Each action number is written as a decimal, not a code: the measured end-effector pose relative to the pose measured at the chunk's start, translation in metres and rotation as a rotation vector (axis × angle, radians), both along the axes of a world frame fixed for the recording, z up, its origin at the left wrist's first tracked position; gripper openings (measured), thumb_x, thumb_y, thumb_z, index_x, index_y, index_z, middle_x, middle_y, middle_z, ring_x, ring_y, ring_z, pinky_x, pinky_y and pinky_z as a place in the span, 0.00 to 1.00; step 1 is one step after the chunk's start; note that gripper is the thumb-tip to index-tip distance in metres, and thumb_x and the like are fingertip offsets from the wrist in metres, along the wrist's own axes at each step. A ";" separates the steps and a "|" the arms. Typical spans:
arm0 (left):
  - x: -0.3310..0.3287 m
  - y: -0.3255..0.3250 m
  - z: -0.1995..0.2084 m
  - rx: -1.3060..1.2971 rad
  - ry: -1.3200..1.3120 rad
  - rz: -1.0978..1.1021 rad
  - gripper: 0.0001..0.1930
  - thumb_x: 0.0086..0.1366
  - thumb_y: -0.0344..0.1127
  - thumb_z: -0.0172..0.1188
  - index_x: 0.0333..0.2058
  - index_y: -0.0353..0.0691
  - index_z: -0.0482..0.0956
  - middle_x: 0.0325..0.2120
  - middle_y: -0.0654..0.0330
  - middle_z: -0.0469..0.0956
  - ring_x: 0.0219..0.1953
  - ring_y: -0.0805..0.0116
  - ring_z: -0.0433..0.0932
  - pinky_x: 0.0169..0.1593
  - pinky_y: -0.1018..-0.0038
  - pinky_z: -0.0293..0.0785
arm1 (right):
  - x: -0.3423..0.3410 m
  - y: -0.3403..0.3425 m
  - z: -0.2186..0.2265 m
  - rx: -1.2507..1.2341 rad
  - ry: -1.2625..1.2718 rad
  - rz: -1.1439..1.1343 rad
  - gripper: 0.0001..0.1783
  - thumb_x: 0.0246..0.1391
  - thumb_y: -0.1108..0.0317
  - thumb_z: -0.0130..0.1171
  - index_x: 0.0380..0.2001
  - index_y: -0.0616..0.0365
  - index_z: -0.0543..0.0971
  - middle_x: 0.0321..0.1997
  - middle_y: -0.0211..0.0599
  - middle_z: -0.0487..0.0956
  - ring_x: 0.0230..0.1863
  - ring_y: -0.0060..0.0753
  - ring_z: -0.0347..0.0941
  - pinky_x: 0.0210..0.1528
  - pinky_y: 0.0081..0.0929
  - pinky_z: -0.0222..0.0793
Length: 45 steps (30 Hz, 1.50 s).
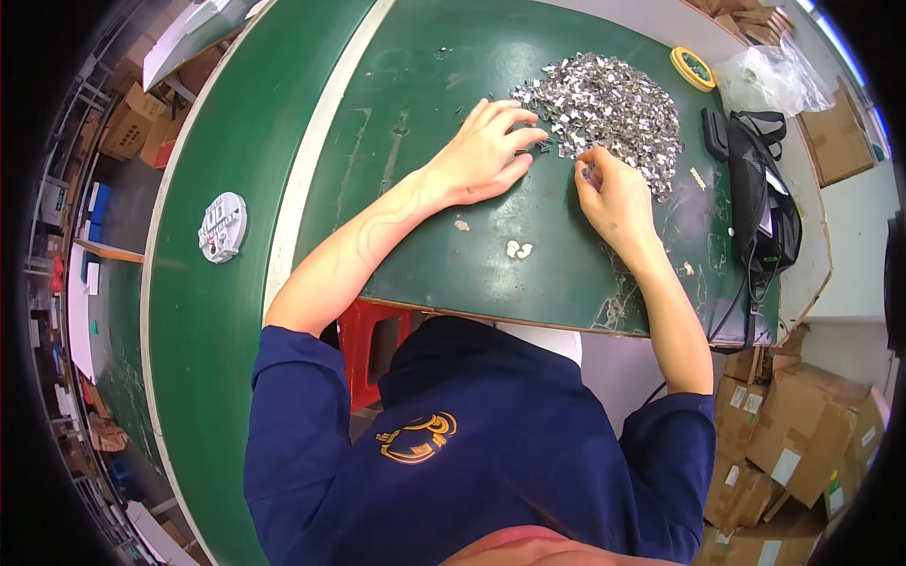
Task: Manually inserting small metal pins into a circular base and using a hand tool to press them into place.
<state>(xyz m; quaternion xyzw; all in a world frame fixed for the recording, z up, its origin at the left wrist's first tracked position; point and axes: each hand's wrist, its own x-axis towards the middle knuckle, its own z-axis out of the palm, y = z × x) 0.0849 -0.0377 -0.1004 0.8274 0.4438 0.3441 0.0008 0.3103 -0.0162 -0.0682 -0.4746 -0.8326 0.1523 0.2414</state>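
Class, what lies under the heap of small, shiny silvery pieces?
The heap of small, shiny silvery pieces rests on the scuffed green tabletop; anything beneath its middle is covered.

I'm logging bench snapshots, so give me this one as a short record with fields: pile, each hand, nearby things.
Pile: small silvery pieces on a green table
Left hand: fingers spread at the pile's left edge
Right hand: thumb and fingers curled together at the pile's near edge; contents unclear
Right of pile: yellow ring, clear bag, black bag
Below table edge: red stool
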 end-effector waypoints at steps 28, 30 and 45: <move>0.001 -0.001 -0.003 -0.008 -0.063 -0.008 0.10 0.55 0.27 0.59 0.37 0.37 0.74 0.50 0.52 0.73 0.57 0.51 0.68 0.62 0.58 0.64 | -0.003 -0.006 -0.003 -0.041 -0.054 0.020 0.10 0.55 0.64 0.58 0.37 0.57 0.79 0.27 0.46 0.82 0.30 0.51 0.80 0.35 0.43 0.73; 0.002 -0.001 -0.004 0.005 -0.059 -0.004 0.11 0.55 0.28 0.60 0.38 0.37 0.74 0.50 0.51 0.73 0.57 0.51 0.68 0.62 0.58 0.64 | -0.003 -0.006 -0.003 -0.042 -0.047 0.027 0.10 0.55 0.64 0.58 0.37 0.57 0.79 0.26 0.46 0.82 0.30 0.51 0.80 0.35 0.44 0.73; 0.002 0.002 -0.006 0.011 -0.076 -0.003 0.12 0.54 0.29 0.61 0.38 0.37 0.75 0.49 0.50 0.73 0.56 0.50 0.70 0.62 0.58 0.64 | -0.004 -0.005 -0.005 -0.031 -0.070 0.022 0.10 0.55 0.63 0.58 0.37 0.56 0.78 0.26 0.46 0.82 0.30 0.51 0.80 0.34 0.45 0.73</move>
